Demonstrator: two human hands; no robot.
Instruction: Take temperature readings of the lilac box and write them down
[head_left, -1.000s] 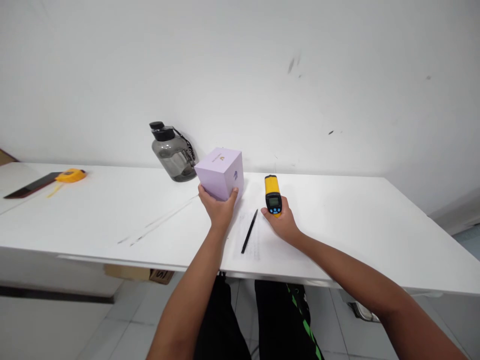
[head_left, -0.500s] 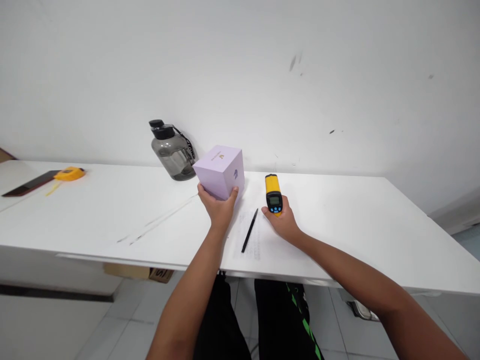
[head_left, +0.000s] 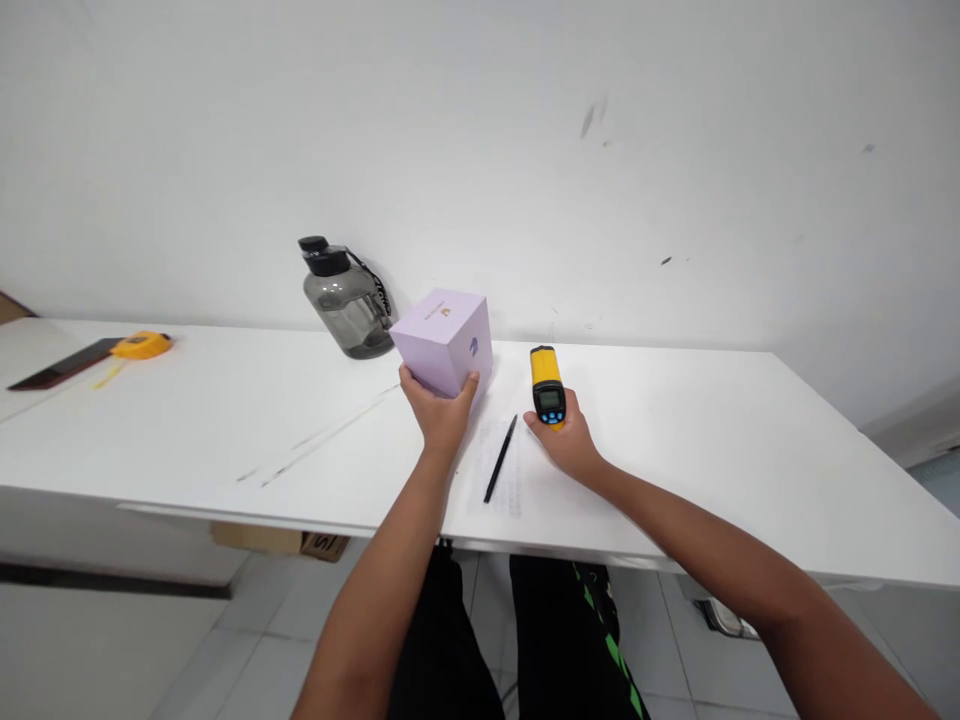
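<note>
A pale purple box (head_left: pixel 431 362) is gripped low at its near corner by my left hand (head_left: pixel 442 415), with thumb and fingers on two of its sides. My right hand (head_left: pixel 566 440) is closed around the handle of a yellow and black infrared thermometer (head_left: pixel 547 385); its small screen and blue buttons face me. The handle itself is mostly hidden by the hand. Between my hands a black pen (head_left: pixel 501 460) lies on a sheet of paper (head_left: pixel 480 500) with faint writing.
A grey transparent water bottle (head_left: pixel 349 310) with a black lid stands behind the box, by the wall. On the left of the white table (head_left: pixel 705 460) lie a yellow tape measure (head_left: pixel 142 345) and a dark flat strip (head_left: pixel 64 367). A cardboard box (head_left: pixel 259 537) shows below the table edge.
Hardly anything differs. The whole view has shifted very slightly; both hands keep their hold on the box and the thermometer.
</note>
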